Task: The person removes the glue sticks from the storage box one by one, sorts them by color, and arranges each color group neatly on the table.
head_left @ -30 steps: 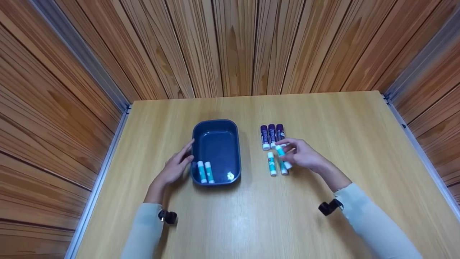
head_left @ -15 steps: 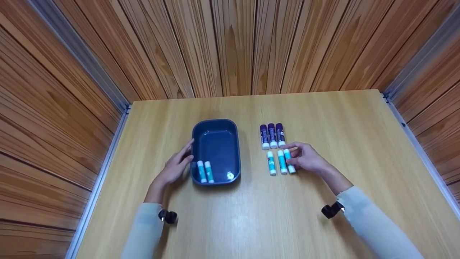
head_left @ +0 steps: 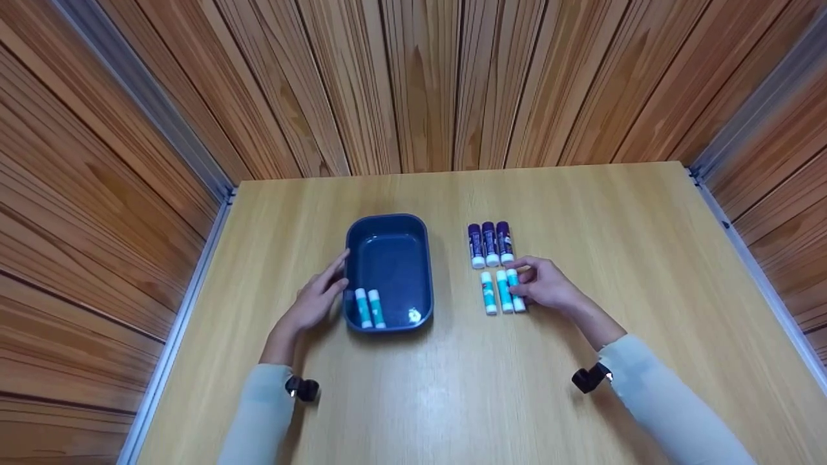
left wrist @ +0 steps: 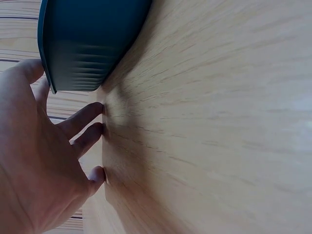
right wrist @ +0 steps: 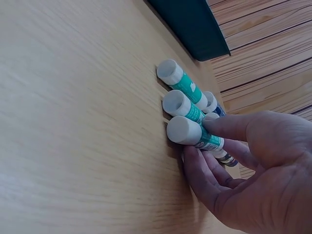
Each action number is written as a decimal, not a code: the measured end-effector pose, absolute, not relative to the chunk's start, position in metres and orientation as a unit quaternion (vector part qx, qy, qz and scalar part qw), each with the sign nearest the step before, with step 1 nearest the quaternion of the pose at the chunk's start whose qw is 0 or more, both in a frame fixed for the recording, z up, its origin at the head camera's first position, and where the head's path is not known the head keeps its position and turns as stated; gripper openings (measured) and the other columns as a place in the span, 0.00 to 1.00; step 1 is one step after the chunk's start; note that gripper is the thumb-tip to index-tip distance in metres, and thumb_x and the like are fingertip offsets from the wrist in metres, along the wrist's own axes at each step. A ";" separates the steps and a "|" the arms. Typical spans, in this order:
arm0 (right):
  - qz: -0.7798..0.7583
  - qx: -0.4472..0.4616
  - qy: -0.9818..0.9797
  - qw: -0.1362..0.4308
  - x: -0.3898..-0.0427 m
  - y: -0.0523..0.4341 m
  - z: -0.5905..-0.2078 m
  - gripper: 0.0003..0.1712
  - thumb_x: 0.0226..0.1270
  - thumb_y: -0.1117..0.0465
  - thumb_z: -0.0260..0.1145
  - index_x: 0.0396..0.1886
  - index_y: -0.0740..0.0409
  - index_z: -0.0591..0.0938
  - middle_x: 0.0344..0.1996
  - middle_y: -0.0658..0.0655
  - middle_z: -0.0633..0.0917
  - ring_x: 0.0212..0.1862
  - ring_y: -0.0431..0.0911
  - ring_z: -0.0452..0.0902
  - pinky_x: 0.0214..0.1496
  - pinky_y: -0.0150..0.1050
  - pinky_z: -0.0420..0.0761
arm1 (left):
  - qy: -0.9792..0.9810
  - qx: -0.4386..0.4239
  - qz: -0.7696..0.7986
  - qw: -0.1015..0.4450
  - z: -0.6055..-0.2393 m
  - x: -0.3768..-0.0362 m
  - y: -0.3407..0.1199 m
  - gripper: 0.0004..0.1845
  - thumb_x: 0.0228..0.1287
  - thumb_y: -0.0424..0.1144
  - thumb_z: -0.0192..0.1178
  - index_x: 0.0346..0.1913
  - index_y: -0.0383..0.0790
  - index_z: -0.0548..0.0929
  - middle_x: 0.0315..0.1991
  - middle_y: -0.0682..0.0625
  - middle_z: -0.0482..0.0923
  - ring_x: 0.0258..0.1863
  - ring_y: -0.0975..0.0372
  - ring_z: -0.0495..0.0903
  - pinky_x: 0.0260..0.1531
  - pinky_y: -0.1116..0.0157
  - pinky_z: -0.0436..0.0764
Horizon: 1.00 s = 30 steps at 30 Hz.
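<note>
A dark blue tray point(head_left: 421, 258) sits left of centre on the wooden table, with two teal glue sticks point(head_left: 369, 308) lying at its near end. My left hand point(head_left: 331, 279) rests open against the tray's left side point(left wrist: 83, 53), fingertips on the table. Three teal glue sticks point(head_left: 496, 292) lie side by side right of the tray. My right hand point(head_left: 524, 284) pinches the rightmost teal glue stick point(right wrist: 195, 135) between thumb and fingers as it lies on the table against its neighbour point(right wrist: 183, 106).
Three purple glue sticks point(head_left: 490, 244) lie in a row just beyond the teal ones. A small white object point(head_left: 414, 315) lies in the tray's near right corner. Wooden slat walls close in the table point(head_left: 581, 206) on three sides.
The right hand lowered the teal stick it carried onto the table, then slid it left against the other two. The left hand has stayed at the tray.
</note>
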State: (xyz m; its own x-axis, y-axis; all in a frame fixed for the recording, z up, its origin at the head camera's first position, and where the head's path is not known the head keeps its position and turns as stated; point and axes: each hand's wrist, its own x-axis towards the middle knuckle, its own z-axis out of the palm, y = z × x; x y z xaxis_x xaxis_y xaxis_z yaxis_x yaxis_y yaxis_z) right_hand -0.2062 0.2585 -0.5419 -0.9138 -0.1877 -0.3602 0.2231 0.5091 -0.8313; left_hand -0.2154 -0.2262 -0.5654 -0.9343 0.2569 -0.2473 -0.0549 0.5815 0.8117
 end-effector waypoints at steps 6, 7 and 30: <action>-0.493 0.014 0.845 0.207 -0.206 0.254 -0.544 0.29 0.81 0.68 0.71 0.77 0.65 0.78 0.47 0.57 0.78 0.45 0.46 0.77 0.41 0.33 0.83 | 0.872 0.056 0.455 0.173 -0.565 -0.215 -0.227 0.34 0.94 0.53 0.47 0.92 0.76 0.52 0.93 0.44 0.58 0.91 0.39 0.57 0.89 0.26 0.52; -0.492 0.014 0.845 0.209 -0.207 0.254 -0.544 0.29 0.81 0.67 0.70 0.77 0.66 0.78 0.47 0.57 0.78 0.45 0.46 0.77 0.41 0.33 0.84 | 0.872 0.056 0.455 0.172 -0.565 -0.215 -0.227 0.34 0.94 0.53 0.47 0.92 0.76 0.52 0.93 0.44 0.58 0.91 0.39 0.57 0.89 0.26 0.52; -0.510 0.011 0.834 0.208 -0.209 0.251 -0.543 0.28 0.82 0.69 0.69 0.77 0.67 0.77 0.45 0.55 0.77 0.45 0.45 0.77 0.41 0.32 0.87 | 0.873 0.068 0.455 0.162 -0.567 -0.215 -0.226 0.34 0.94 0.53 0.48 0.92 0.73 0.52 0.92 0.42 0.59 0.93 0.38 0.55 0.89 0.25 0.51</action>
State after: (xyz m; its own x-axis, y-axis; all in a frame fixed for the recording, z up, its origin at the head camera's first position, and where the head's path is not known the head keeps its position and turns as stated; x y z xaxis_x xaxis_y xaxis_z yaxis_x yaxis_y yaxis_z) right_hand -0.2087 0.2510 -0.5431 -0.9136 -0.1935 -0.3578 0.2304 0.4787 -0.8472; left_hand -0.2153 -0.2260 -0.5668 -0.9384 0.2654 -0.2212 -0.0294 0.5767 0.8164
